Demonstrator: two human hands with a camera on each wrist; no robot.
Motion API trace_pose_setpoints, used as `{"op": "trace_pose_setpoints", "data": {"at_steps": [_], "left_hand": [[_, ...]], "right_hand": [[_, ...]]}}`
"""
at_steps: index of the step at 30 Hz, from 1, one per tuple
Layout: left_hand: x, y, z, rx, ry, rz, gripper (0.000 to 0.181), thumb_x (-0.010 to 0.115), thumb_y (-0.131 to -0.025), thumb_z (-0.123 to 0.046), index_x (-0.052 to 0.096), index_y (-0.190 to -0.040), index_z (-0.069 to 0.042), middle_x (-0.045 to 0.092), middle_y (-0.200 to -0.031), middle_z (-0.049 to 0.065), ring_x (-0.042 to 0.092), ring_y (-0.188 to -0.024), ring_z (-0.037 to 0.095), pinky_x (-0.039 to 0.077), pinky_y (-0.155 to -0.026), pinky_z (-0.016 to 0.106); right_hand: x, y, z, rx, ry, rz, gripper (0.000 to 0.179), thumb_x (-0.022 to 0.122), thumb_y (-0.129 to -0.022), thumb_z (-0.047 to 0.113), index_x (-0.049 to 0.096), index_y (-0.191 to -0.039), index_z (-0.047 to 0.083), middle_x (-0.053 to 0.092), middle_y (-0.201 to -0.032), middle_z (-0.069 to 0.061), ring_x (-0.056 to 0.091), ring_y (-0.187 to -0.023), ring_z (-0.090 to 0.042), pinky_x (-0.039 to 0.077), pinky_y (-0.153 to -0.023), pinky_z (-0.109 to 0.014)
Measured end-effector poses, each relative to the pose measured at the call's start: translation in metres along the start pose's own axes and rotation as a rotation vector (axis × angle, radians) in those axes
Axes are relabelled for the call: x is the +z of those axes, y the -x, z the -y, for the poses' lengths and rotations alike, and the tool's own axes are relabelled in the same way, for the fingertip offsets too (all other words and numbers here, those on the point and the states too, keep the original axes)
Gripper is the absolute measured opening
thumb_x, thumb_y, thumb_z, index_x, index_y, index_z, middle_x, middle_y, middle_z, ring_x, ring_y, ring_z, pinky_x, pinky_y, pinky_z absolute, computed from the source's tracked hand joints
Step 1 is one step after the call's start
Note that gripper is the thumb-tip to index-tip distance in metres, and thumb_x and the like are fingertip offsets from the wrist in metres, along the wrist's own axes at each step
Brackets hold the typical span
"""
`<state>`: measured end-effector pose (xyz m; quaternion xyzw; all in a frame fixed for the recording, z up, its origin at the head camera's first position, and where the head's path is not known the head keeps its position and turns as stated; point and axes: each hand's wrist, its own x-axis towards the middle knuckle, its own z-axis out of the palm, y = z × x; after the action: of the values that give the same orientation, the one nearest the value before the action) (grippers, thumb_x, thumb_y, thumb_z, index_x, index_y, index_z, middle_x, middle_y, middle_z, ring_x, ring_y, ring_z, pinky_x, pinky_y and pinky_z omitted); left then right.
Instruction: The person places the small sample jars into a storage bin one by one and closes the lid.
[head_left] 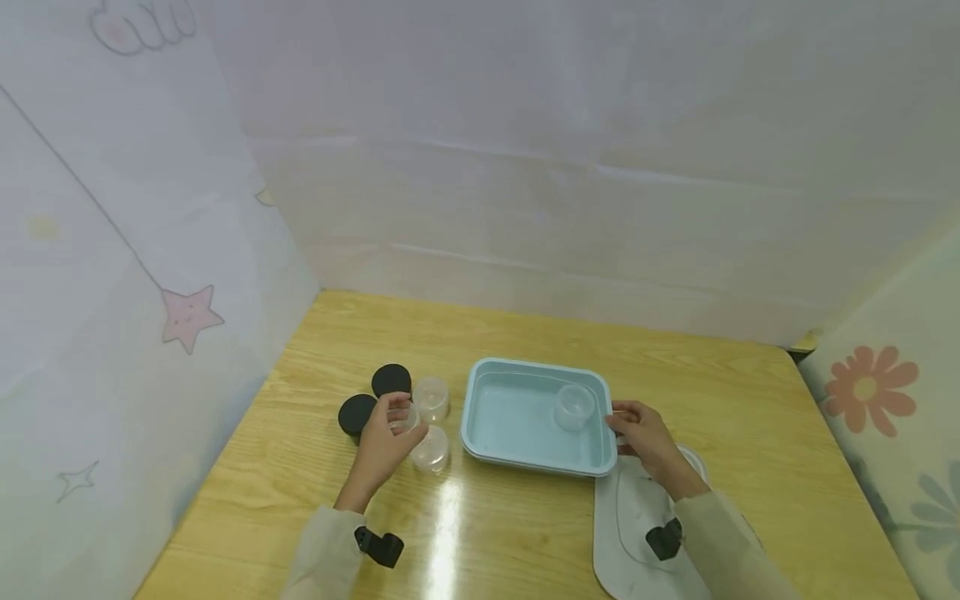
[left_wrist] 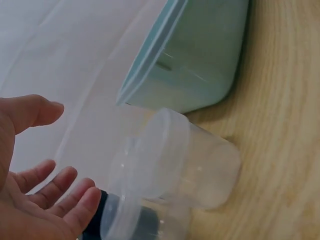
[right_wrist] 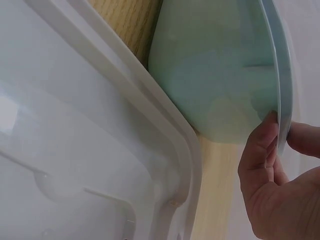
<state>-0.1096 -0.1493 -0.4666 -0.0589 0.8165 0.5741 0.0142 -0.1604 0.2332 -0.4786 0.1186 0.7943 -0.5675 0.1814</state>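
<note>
A light blue rectangular tub stands on the table with a clear round plastic container inside it, near the right wall. My right hand pinches the tub's right rim; in the right wrist view, the thumb lies on one side of the rim and curled fingers on the other. To the left of the tub is a group of clear round containers. My left hand hovers over this group with fingers spread and nothing between them. In the left wrist view, a clear container stands apart from the thumb.
Two round black-topped containers, one farther back and one nearer, stand left of the clear ones. A whitish lid lies at the tub's front right, under my right forearm. Printed cloth walls surround the wooden table.
</note>
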Motion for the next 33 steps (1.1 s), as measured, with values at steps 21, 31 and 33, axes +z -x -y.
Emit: {"op": "trace_pose_setpoints", "data": {"at_steps": [21, 31, 33], "left_hand": [[0.023, 0.020, 0.037, 0.129, -0.037, -0.100, 0.054, 0.073, -0.080, -0.007, 0.050, -0.127, -0.001, 0.057, -0.123, 0.018, 0.056, -0.113, 0.033, 0.047, -0.096, 0.046], [0.033, 0.025, 0.044, 0.261, -0.155, -0.171, 0.050, 0.076, -0.075, -0.005, 0.053, -0.119, 0.004, 0.059, -0.112, 0.017, 0.057, -0.103, 0.030, 0.054, -0.082, 0.044], [0.035, 0.025, 0.046, 0.280, -0.180, -0.178, 0.050, 0.077, -0.074, -0.005, 0.053, -0.117, 0.005, 0.058, -0.109, 0.017, 0.057, -0.100, 0.030, 0.054, -0.080, 0.044]], "right_hand": [[-0.001, 0.001, -0.002, -0.007, -0.005, -0.008, 0.048, 0.052, -0.097, 0.013, 0.036, -0.137, -0.007, 0.056, -0.106, -0.008, 0.059, -0.080, -0.008, 0.055, -0.067, -0.026], [0.001, 0.002, -0.001, -0.004, -0.014, -0.007, 0.047, 0.052, -0.097, 0.012, 0.036, -0.137, -0.007, 0.058, -0.106, -0.007, 0.059, -0.080, -0.007, 0.055, -0.067, -0.025], [0.002, 0.002, -0.001, -0.005, -0.013, -0.005, 0.047, 0.052, -0.097, 0.012, 0.036, -0.137, -0.007, 0.057, -0.107, -0.008, 0.059, -0.080, -0.007, 0.055, -0.067, -0.025]]}}
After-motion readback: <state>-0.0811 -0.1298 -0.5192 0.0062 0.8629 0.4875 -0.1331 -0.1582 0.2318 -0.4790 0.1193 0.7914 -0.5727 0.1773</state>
